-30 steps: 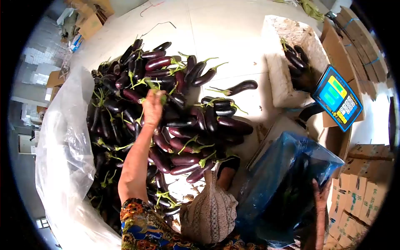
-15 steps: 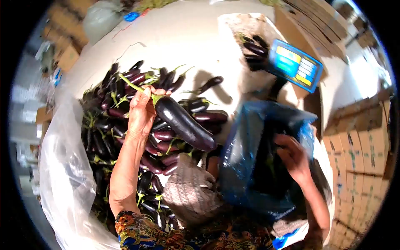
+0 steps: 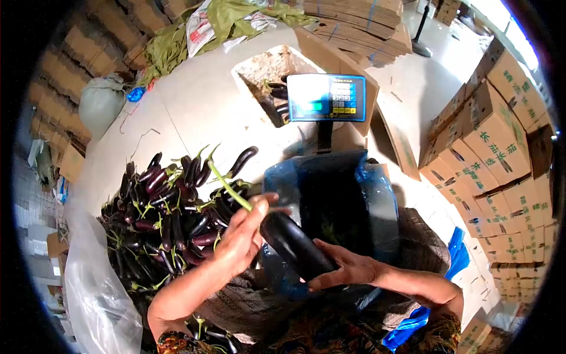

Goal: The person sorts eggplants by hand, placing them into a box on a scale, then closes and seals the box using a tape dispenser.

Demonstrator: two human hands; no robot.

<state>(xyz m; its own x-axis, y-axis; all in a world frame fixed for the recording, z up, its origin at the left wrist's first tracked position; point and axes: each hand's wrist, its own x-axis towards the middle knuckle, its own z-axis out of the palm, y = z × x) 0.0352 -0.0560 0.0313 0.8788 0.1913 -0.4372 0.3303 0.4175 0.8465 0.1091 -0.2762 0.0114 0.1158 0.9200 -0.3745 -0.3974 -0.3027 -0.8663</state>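
A large dark eggplant (image 3: 296,245) with a long green stem is held between both hands. My left hand (image 3: 243,236) pinches it at the stem end, while my right hand (image 3: 346,266) wraps round its lower end. Both are over the near left part of an open box lined with blue plastic (image 3: 377,203), whose inside is dark. Left of the hands spreads a heap of eggplants (image 3: 168,218) on the floor. A scale display (image 3: 327,97) stands behind the lined box.
Clear plastic sheeting (image 3: 94,277) edges the heap at left. A white foam box (image 3: 247,74) with several eggplants sits behind the display. Printed cartons (image 3: 489,141) are stacked at right. Blue plastic (image 3: 410,327) lies at the lower right.
My right hand has come out of the lined box and taken hold of the eggplant's lower end. The eggplant has moved to the box's near left side. The view has turned right.
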